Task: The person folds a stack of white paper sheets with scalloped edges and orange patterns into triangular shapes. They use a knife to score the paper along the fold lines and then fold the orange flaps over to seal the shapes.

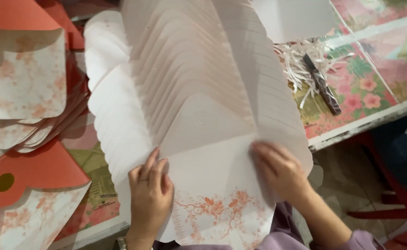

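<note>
Both hands [150, 192] on fanned envelope blanks [189, 92]

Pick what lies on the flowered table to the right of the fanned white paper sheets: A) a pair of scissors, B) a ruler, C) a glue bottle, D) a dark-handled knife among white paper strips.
D: a dark-handled knife rests among white paper strips on the flowered table, right of the fanned paper sheets.

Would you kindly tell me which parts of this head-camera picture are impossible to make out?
- Far end of the fanned stack of white paper sheets: cut off by the top edge.
- Table under the stack: covered by the sheets.
- Right hand: blurred, so its fingertips are unclear.
- Left hand: wrist cut off by the bottom edge.
- Dark tool among the paper strips: too small to identify.
</note>
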